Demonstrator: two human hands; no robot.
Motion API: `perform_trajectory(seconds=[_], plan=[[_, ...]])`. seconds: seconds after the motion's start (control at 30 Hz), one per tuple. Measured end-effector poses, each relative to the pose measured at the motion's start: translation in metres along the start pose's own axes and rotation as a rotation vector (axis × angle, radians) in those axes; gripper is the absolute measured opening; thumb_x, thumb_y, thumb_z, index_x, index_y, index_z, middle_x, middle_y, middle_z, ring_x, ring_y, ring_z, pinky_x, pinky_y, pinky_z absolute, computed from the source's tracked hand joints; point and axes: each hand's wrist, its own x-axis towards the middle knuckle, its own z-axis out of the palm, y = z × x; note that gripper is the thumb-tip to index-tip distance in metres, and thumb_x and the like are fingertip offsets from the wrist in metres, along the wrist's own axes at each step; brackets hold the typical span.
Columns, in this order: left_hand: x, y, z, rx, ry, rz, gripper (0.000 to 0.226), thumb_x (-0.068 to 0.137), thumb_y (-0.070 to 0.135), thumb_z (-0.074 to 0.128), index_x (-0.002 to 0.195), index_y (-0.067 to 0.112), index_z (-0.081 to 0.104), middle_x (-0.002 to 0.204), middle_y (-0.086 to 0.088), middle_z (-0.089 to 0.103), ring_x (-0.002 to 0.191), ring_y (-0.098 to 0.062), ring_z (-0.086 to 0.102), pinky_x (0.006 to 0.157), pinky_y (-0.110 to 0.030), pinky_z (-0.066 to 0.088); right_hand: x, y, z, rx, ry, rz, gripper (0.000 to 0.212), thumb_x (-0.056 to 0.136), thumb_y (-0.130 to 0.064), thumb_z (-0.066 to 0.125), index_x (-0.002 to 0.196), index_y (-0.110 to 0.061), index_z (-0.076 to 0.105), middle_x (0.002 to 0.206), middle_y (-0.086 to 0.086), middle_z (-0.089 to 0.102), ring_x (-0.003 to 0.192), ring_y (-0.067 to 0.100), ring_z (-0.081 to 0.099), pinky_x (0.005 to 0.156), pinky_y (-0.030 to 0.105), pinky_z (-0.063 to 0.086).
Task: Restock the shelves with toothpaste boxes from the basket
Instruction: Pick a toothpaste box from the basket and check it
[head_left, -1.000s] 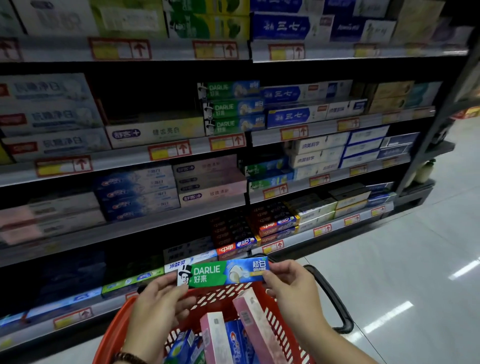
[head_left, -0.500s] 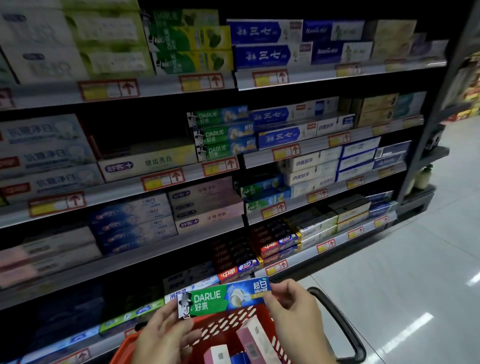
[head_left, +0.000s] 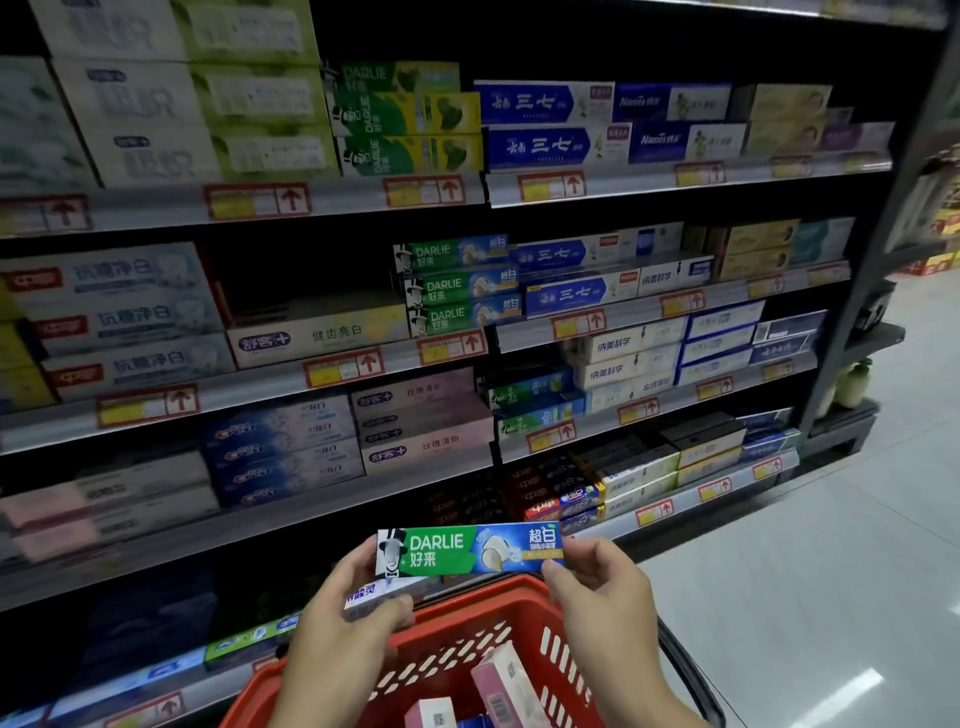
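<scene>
Basket: red basket (head_left: 483, 597) nearest, pink and white boxes inside, its lower part cut off by the frame.
Floor: pale glossy tiles (head_left: 805, 597) on the right.
Grip: left hand (head_left: 337, 644) and right hand (head_left: 608, 623) each pinch one end of the Darlie box (head_left: 467, 551).
Box: level, just above the basket's far rim.
Shelves: dark shelving (head_left: 363, 197) in tiers of toothpaste; matching Darlie stack (head_left: 457, 286) higher up.
Unclear: left-side boxes blurred, price tags unreadable.
</scene>
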Motion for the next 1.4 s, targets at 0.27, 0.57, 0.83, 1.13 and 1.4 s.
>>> perform_trajectory(seconds=[0.27,0.57,0.83,1.13,1.4], plan=[[-0.012,0.033,0.008,-0.006,-0.008,0.061,0.067,0.082,0.004,0.080,0.133,0.045,0.063,0.126,0.017,0.068,0.094,-0.028,0.077,0.070,-0.043,0.060,0.001,-0.041,-0.013,0.008,0.021,-0.104,0.017,0.094,-0.007,0.078,0.097,-0.023,0.073,0.086,-0.006,0.079,0.091,0.012,0.076,0.071,0.043,0.066],[-0.009,0.069,0.016,-0.018,-0.008,0.158,0.066,0.091,0.005,0.074,0.141,0.044,0.057,0.135,0.019,0.060,0.090,-0.016,0.078,0.073,-0.036,0.060,0.002,-0.077,-0.022,0.014,0.007,-0.174,0.016,0.093,-0.005,0.076,0.096,-0.020,0.071,0.080,-0.013,0.077,0.083,0.007,0.075,0.066,0.031,0.060],[0.011,0.096,0.023,0.015,-0.022,0.253,0.067,0.092,0.009,0.075,0.144,0.046,0.053,0.139,0.021,0.055,0.117,-0.016,0.065,0.100,-0.048,0.057,0.024,-0.102,-0.015,0.031,0.007,-0.233,0.014,0.094,-0.007,0.076,0.097,-0.021,0.072,0.085,-0.008,0.079,0.081,0.005,0.075,0.064,0.025,0.057],[0.049,0.132,0.034,0.085,0.006,0.354,0.067,0.090,0.015,0.077,0.140,0.053,0.052,0.146,0.018,0.050,0.124,-0.018,0.060,0.101,-0.049,0.057,0.065,-0.139,0.003,0.007,0.026,-0.270,0.017,0.091,-0.008,0.078,0.095,-0.024,0.072,0.082,-0.010,0.078,0.082,0.019,0.076,0.081,0.051,0.065],[0.083,0.157,0.048,0.177,0.076,0.337,0.073,0.095,0.011,0.071,0.154,0.043,0.041,0.157,0.012,0.039,0.084,-0.034,0.073,0.066,-0.042,0.063,0.103,-0.167,0.026,0.040,0.026,-0.293,0.018,0.090,-0.009,0.077,0.099,-0.023,0.070,0.095,-0.001,0.075,0.092,0.022,0.073,0.084,0.049,0.063]])
